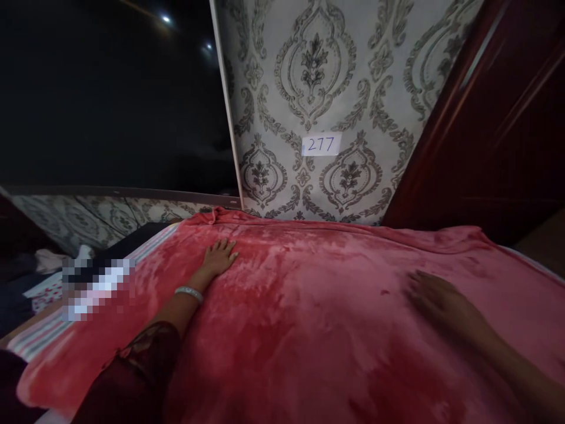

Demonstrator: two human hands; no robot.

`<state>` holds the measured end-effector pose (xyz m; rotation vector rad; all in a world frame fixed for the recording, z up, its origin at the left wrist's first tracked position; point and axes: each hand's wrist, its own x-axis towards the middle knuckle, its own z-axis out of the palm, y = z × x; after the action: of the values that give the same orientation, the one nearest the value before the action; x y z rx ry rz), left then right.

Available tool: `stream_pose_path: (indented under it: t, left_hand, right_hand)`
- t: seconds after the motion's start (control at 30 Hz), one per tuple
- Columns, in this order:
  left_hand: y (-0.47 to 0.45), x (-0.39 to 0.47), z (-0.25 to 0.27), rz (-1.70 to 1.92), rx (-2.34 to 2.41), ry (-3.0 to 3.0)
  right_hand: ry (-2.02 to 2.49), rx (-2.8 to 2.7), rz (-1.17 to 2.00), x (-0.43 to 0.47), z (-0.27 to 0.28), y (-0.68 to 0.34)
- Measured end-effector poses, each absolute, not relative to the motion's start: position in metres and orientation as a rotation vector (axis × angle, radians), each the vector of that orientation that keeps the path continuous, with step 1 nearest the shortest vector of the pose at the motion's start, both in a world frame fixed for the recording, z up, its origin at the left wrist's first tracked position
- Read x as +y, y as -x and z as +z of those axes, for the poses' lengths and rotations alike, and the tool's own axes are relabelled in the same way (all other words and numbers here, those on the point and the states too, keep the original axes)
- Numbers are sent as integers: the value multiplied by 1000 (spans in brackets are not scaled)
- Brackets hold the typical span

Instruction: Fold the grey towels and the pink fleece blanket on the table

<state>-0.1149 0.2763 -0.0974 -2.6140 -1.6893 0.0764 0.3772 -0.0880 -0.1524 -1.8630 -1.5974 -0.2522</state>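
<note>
A red and pink plush blanket (318, 294) lies spread over a wide surface in front of me. Near its far left part, my left hand (219, 258) rests flat on the plush with fingers spread; a pale bracelet circles that wrist. Over on the right side, my right hand (430, 294) is at the blanket, its fingers stretched out and slightly blurred by motion. Neither hand holds anything. A small dark speck (385, 292) shows on the plush to the left of my right hand. The far edge of the blanket is bunched in folds.
A striped cloth (156, 242) shows along the blanket's left edge. Behind stand a large dark screen (110, 106), a patterned wall with a paper label reading 277 (322, 143), and a dark red wooden panel (498, 129). Assorted cloths (48, 294) lie at far left.
</note>
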Motion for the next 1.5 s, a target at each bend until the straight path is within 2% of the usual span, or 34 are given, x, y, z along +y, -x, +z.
stream_pose_path:
  t: [0.23, 0.4, 0.77, 1.23, 1.5]
  left_hand:
    - [54, 269, -89, -26, -1614, 2699]
    - [18, 262, -110, -27, -1532, 2786]
    - [18, 270, -116, -12, -1511, 2735]
    - [22, 270, -119, -80, -1480, 2769]
    - [20, 268, -118, -51, -1511, 2787]
  right_hand:
    - [1908, -1583, -124, 37, -142, -347]
    - [2067, -1470, -100, 66, -129, -362]
    - [2334, -1447, -291, 133, -107, -387]
    - [2508, -1545, -374, 156, -111, -393]
    - [2361, -1613, -622, 134, -106, -388]
